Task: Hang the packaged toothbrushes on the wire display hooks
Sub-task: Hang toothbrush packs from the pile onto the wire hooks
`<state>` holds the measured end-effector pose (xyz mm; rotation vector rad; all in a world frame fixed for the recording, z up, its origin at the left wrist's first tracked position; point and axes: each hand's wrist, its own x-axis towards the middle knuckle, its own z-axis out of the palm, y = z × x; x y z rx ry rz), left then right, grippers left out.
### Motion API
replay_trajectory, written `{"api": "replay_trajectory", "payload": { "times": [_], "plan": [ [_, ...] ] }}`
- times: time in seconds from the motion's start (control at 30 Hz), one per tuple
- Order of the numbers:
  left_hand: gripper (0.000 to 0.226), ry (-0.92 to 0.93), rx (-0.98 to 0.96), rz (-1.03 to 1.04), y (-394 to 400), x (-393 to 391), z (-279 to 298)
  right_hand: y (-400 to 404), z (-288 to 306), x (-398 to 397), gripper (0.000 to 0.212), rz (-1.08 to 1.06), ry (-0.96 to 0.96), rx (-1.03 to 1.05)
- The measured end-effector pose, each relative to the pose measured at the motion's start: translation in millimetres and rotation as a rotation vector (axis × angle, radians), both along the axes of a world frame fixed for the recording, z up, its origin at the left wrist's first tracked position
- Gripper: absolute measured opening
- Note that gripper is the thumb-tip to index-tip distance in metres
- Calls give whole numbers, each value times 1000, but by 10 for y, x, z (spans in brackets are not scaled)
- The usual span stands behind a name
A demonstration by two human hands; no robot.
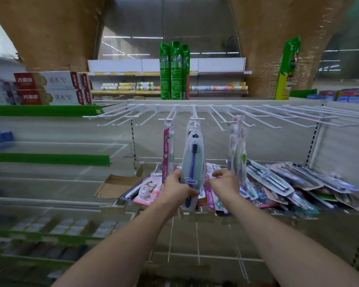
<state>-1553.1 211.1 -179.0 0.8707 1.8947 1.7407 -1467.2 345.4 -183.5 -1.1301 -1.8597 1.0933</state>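
My left hand (pixel 177 188) grips the lower part of a pale green pack with a dark blue toothbrush (pixel 193 160); its top reaches up to the middle white wire hook (pixel 196 117). My right hand (pixel 223 179) hovers just right of the pack, fingers loosely curled, holding nothing. A pink pack (pixel 167 154) hangs on the hook to the left, and a few clear packs (pixel 237 146) hang on a hook to the right. A heap of packaged toothbrushes (pixel 278 183) lies on the shelf below.
A row of white wire hooks (pixel 278 114) runs left and right along the rail. Green cans (pixel 174 71) stand on the top shelf, toothpaste boxes (pixel 52 88) at the left. A flattened cardboard piece (pixel 114 186) lies left of the heap.
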Motion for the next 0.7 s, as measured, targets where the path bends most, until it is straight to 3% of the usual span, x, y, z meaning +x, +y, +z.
{"api": "replay_trajectory", "payload": {
  "times": [0.7],
  "plan": [
    [54,-15,7,-20,-31,-2,50,-33,0,50,16,13,6,9]
  ]
}}
